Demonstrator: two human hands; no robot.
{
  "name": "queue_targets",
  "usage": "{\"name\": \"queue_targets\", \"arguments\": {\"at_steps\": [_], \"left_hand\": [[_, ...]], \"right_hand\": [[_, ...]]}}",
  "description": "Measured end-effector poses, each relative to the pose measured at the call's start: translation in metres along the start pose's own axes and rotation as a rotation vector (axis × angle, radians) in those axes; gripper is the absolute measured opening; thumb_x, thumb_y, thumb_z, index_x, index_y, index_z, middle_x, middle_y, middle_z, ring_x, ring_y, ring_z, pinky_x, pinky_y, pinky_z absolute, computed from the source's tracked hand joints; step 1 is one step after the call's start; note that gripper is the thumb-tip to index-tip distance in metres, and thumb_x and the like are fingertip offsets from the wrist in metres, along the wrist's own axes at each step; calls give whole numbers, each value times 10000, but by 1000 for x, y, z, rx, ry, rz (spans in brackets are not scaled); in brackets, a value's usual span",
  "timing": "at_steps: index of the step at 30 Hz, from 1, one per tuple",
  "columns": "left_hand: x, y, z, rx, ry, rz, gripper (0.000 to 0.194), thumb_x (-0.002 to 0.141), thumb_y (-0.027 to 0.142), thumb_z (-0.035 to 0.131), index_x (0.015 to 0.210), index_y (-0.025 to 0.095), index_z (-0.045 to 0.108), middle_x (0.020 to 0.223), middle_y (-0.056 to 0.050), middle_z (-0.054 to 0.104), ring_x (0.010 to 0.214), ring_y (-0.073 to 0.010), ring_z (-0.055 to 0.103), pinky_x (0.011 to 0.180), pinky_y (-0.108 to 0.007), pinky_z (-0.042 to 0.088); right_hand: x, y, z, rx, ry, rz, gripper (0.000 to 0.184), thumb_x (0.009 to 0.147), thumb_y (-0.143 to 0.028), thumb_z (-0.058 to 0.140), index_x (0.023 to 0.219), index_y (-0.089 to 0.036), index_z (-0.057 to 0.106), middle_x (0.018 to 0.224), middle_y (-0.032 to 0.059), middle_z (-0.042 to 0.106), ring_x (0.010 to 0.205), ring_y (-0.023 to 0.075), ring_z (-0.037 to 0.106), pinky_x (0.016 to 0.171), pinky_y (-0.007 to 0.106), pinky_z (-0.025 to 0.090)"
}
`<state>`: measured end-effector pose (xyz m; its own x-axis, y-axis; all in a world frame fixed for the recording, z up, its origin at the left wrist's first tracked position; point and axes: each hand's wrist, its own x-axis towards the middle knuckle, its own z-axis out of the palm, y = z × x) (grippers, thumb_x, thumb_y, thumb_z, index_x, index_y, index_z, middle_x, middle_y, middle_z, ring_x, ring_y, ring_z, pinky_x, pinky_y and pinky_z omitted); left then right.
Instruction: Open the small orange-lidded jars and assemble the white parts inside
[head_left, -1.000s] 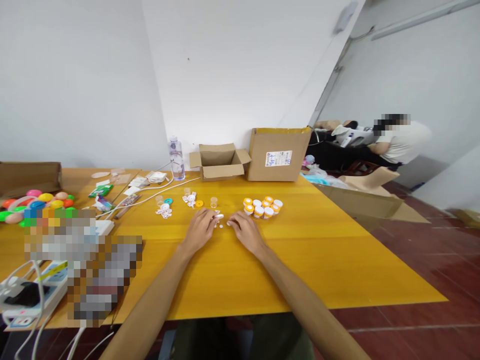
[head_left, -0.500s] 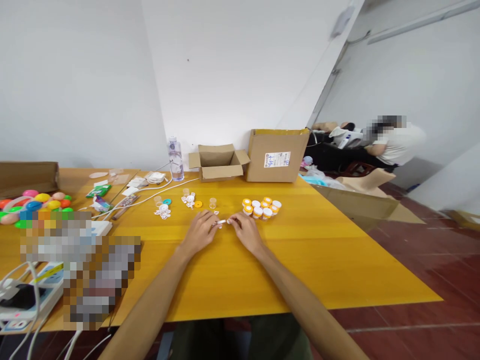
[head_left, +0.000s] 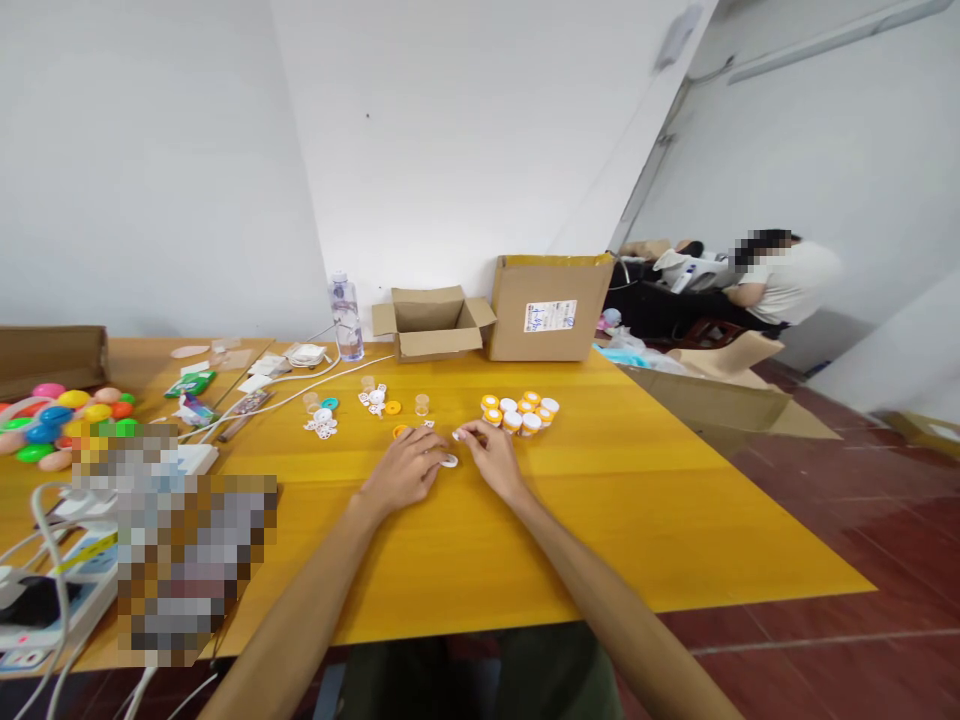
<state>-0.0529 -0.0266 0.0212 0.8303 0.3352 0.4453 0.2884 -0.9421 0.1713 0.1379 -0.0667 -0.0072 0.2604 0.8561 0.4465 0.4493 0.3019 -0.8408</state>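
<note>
Both my hands rest on the yellow table (head_left: 615, 520) near its middle. My left hand (head_left: 405, 468) has its fingers curled, touching a small white ring-shaped cap (head_left: 448, 460) on the table. My right hand (head_left: 489, 455) pinches a tiny white piece (head_left: 456, 435) between thumb and forefinger. An orange cap (head_left: 400, 431) lies just beyond my left hand. A cluster of small jars with orange and white lids (head_left: 519, 412) stands past my right hand. Small clear cups (head_left: 421, 404) and white bits (head_left: 322, 424) lie further left.
Two cardboard boxes (head_left: 551, 308) and a water bottle (head_left: 343, 316) stand at the table's far edge. Coloured plastic eggs (head_left: 56, 420), cables and a power strip (head_left: 45, 600) fill the left side. A person in a white shirt (head_left: 787, 285) sits at the far right.
My hands have drawn slightly apart and toward me. The white ring cap now lies on the table by my left fingers, and an orange cap shows beyond that hand.
</note>
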Motion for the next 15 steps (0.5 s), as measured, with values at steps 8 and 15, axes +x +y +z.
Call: {"name": "queue_targets", "arguments": {"at_steps": [8, 15], "left_hand": [[2, 5, 1, 34, 59, -27, 363, 819, 31, 488, 1041, 244, 680, 1085, -71, 705, 1056, -249, 616, 916, -421, 493], [4, 7, 6, -11, 221, -198, 122, 926, 226, 566, 1036, 235, 617, 1019, -65, 704, 989, -244, 643, 869, -388, 496]], "right_hand": [[1, -3, -2, 87, -21, 50, 239, 847, -408, 610, 753, -217, 720, 787, 44, 763, 739, 209, 685, 697, 331, 566], [-1, -7, 1, 161, -84, 74, 268, 829, -451, 626, 769, -214, 736, 788, 44, 768, 745, 215, 699, 706, 338, 568]]}}
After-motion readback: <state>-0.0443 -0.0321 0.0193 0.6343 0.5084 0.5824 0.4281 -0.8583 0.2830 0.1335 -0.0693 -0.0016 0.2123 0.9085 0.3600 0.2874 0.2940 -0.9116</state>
